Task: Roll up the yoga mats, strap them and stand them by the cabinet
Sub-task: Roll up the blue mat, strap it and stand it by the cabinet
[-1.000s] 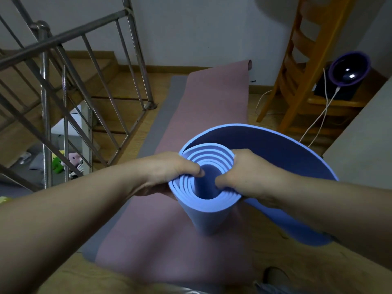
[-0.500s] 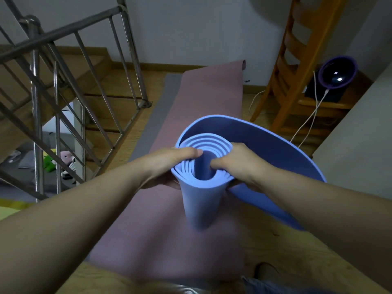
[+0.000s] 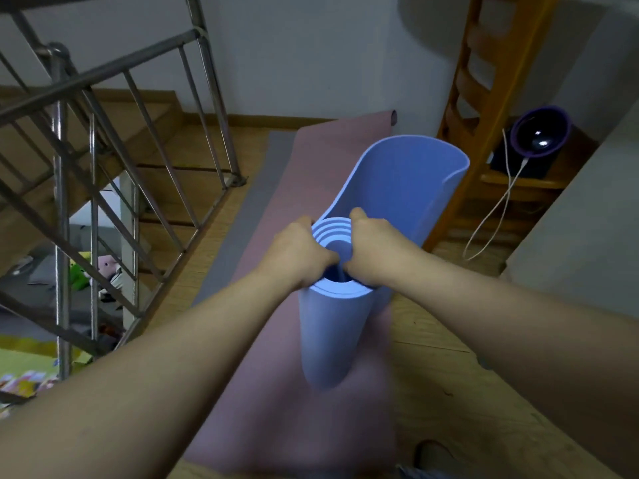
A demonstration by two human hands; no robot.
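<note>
Blue yoga mat (image 3: 332, 326), partly rolled, stands close to upright in front of the person, its long axis running nearly vertical with the lower end tilted slightly toward the camera and blurred near the floor, so whether it touches down cannot be told. The top end faces the camera and shows the spiral of layers around an open core. The unrolled tail of the same mat rises and curls away from the roll toward the far right, its edge arching over in a loose curve. The left hand (image 3: 297, 254) is clamped on the left side of the roll's top rim, fingers curled over the edge into the layers. The right hand (image 3: 373, 250) grips the right side of the rim the same way, its thumb raised against the loose tail, and the knuckles of both hands nearly meet over the core. Beneath the roll, a pink yoga mat (image 3: 311, 174) lies flat on the wooden floor (image 3: 435, 340), its long axis running away from the person toward the far wall, where its end is slightly curled. A grey mat (image 3: 249, 216) shows along its left edge. To the left stands a metal stair railing (image 3: 93, 160) above a stairwell. To the right are a wooden chair (image 3: 484, 108), a purple round device (image 3: 539, 136) with a white cable (image 3: 498, 209), and a grey cabinet side (image 3: 581, 223).
</note>
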